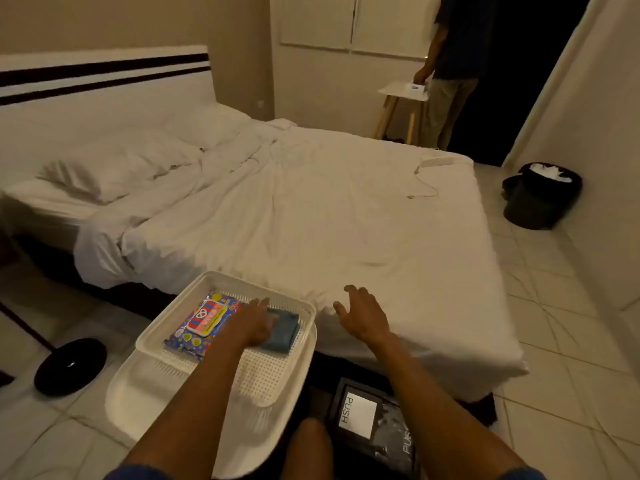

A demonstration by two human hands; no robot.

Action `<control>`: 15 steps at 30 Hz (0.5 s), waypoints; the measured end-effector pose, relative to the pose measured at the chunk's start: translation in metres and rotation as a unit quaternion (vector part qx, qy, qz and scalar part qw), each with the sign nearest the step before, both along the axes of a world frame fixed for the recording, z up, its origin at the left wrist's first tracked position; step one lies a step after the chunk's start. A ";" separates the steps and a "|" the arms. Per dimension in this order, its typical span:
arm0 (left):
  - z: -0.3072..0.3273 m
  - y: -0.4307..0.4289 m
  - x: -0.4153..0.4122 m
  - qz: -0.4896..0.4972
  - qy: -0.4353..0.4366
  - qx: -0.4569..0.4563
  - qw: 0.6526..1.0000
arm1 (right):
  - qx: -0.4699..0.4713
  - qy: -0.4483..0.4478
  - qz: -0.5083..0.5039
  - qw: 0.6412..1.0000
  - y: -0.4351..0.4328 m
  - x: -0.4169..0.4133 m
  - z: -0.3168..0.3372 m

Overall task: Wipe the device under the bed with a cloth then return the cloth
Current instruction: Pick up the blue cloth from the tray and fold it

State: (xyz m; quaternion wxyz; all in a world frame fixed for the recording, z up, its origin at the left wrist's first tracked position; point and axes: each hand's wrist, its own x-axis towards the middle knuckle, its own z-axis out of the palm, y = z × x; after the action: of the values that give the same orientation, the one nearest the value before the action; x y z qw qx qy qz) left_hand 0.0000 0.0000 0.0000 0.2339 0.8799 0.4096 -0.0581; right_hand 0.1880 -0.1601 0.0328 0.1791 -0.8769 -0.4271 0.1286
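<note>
While the left hand [254, 322] presses the cloth [282, 330] (tray-bound), the right hand [363, 315] hovers, fingers spread.

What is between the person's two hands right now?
In the head view, the white tray's rim and a strip of white bedsheet lie between the left hand, resting on the blue cloth, and the open right hand.
</note>
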 end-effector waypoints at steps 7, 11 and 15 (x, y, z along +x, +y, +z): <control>-0.026 0.023 -0.016 0.017 -0.017 -0.013 1.000 | 0.005 0.104 0.039 0.994 0.064 -0.051 -0.036; -0.043 0.035 -0.022 0.026 0.002 -0.022 0.999 | -0.060 0.095 0.057 0.992 0.084 -0.063 -0.059; -0.065 0.047 -0.021 0.039 -0.011 -0.031 0.999 | -0.085 0.111 0.056 0.989 0.099 -0.064 -0.081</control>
State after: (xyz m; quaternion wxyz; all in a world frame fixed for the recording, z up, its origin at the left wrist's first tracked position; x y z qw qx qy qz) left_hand -0.0211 0.0473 -0.0649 0.2681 0.8559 0.4393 -0.0519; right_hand 0.1238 -0.0613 -0.0481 0.1427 -0.8439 -0.4403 0.2713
